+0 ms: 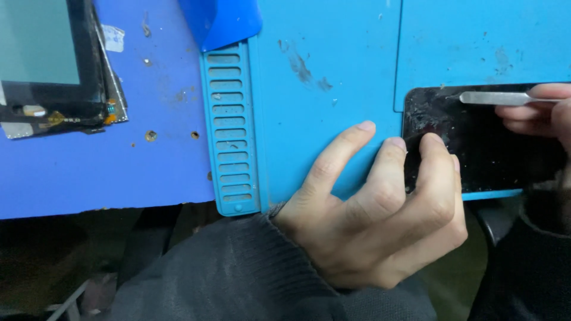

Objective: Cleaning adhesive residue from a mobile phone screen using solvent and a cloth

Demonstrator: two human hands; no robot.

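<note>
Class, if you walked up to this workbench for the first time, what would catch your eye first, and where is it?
The left hand spread at centre, fingertips steadying a black cracked phone at right on the blue mat. The right hand holds metal tweezers over its top edge. A dismantled screen panel lies top left.

Repair workshop: blue silicone work mat [327, 71], tweezers [496, 98]

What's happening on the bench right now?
A person is working on a black phone that lies on a blue mat. The left hand steadies the phone's left end with its fingertips, while the right hand holds metal tweezers with the tip at the phone's cracked, dusty upper edge. A separate screen panel sits off to the far left.
</note>
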